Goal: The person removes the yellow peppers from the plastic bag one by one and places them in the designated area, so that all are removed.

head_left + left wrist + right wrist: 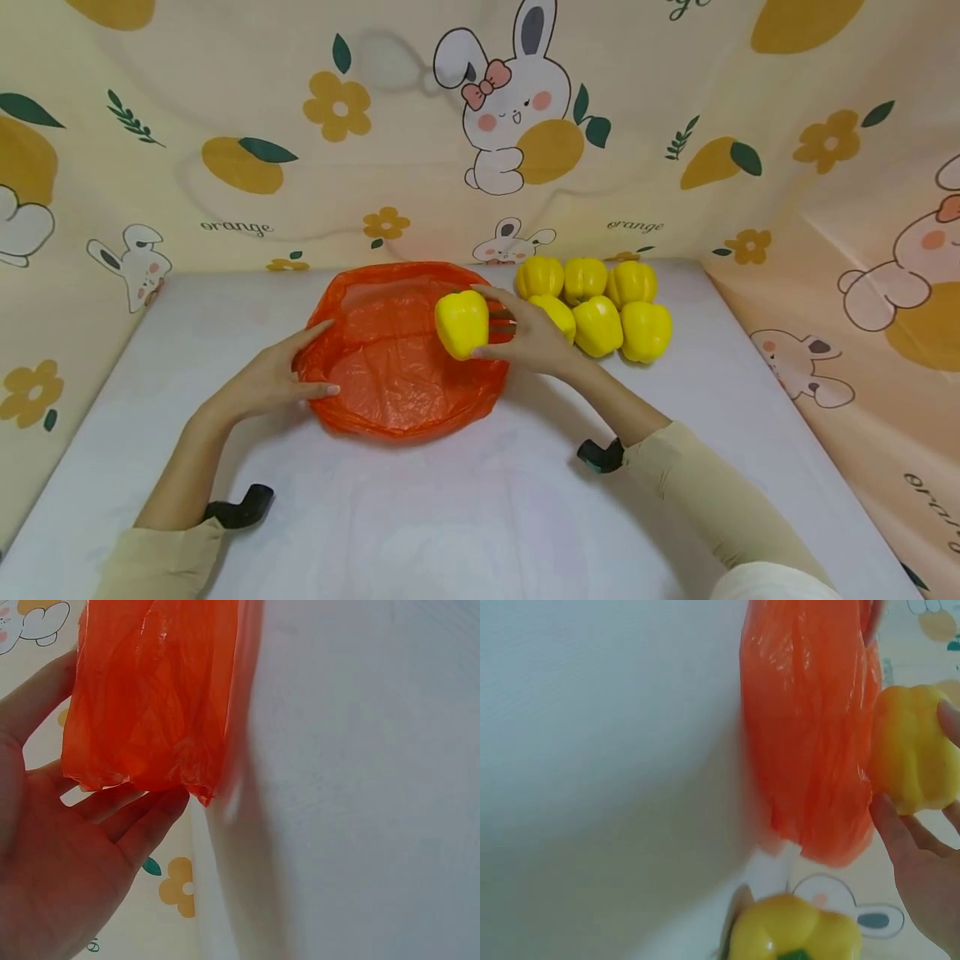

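Observation:
My right hand [528,333] holds a yellow bell pepper [462,323] between thumb and fingers, over the right part of an orange plastic bag [393,367]. The bag stands on the table with its mouth spread wide upward. At the bag's left rim rests my left hand [266,375], thumb and fingers apart and lightly bent. In the left wrist view the fingertips of the left hand [82,855] touch the edge of the bag [150,697]. The right wrist view shows the held pepper [911,746] beside the bag's side [810,742].
Several more yellow bell peppers [597,325] sit in two rows at the back right of the white table [450,517], one partly behind the right hand. A patterned cloth [637,100] hangs behind and at both sides. Black wrist cameras [251,507] sit by both forearms.

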A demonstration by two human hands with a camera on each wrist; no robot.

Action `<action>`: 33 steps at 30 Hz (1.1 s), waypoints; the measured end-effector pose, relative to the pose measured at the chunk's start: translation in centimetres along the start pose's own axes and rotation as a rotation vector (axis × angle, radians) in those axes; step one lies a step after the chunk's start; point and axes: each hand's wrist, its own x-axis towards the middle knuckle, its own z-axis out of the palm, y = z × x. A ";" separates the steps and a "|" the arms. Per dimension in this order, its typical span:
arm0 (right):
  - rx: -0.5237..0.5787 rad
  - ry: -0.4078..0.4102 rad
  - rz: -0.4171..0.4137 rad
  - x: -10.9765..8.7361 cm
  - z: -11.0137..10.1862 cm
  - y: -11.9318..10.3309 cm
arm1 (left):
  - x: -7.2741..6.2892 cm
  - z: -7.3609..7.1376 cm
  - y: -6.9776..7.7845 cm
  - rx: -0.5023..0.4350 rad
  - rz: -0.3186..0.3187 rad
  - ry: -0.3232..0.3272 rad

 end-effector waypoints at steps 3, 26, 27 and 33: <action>0.026 0.026 0.008 -0.7 -0.6 0.3 | 0.1 0.0 0.0 0.006 0.007 0.006; -0.021 0.142 0.054 -8.7 -4.2 2.8 | -0.1 0.1 -0.3 -0.024 0.010 -0.008; -0.029 0.147 0.053 -9.0 -4.3 2.8 | -0.1 0.1 -0.3 -0.024 0.011 -0.008; -0.038 0.181 0.039 -10.9 -5.0 3.2 | -0.2 0.0 -0.1 -0.015 0.013 -0.012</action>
